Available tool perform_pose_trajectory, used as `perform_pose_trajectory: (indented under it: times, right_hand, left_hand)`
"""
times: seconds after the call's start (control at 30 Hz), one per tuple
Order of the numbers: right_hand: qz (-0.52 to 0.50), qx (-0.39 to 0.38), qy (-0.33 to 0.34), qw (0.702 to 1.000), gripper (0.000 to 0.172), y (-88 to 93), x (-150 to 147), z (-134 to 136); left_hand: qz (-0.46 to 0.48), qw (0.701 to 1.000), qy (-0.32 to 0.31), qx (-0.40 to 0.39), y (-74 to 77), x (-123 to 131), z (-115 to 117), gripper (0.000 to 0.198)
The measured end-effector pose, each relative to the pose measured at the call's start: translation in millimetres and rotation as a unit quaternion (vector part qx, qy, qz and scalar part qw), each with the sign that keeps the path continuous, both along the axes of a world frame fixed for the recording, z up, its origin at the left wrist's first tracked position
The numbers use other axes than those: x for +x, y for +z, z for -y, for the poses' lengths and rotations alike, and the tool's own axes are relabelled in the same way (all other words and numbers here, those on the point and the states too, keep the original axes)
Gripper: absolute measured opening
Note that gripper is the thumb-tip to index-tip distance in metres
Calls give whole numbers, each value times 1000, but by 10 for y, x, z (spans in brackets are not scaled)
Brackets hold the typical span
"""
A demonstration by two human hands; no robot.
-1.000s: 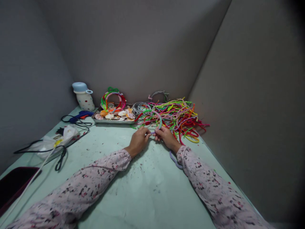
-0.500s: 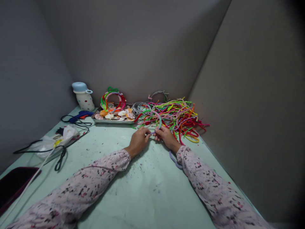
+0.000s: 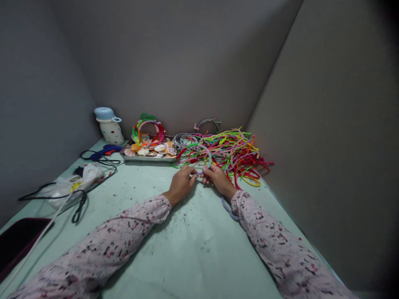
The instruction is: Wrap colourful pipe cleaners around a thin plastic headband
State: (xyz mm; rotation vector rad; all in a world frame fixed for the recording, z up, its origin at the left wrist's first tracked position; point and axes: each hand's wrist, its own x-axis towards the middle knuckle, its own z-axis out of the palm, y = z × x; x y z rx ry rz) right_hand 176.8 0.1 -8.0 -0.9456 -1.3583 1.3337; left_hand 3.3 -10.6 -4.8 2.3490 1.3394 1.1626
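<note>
Both hands meet over the table, just in front of the colourful pile. My left hand (image 3: 182,182) pinches one end of a short lilac pipe cleaner (image 3: 200,173) between thumb and fingers. From the other side my right hand (image 3: 218,179) is closed on the same piece, where it meets a curved band (image 3: 209,155) wrapped in mint green and pink that arches up toward the pile. A loose lilac pipe cleaner (image 3: 229,209) lies by my right wrist, partly under the sleeve. Just behind the hands spreads a heap of many-coloured pipe cleaners (image 3: 240,145).
A metal tray (image 3: 149,159) of seashells stands at the back, with wrapped hoops (image 3: 162,132) on it. Left of it are a lidded bottle (image 3: 110,131), black cables (image 3: 102,182), a plastic bag (image 3: 57,192) and a dark flat object (image 3: 21,238). Grey wire coils (image 3: 183,140) adjoin the tray.
</note>
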Motion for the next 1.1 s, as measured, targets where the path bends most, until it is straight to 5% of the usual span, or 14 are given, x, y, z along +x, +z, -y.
perform_pose_trajectory:
  times: [1.1]
  right_hand:
    - [3,-5,7,1000,31,22,-5,18]
  left_hand:
    - [-7,1000,-2,2,11,-8,1,3]
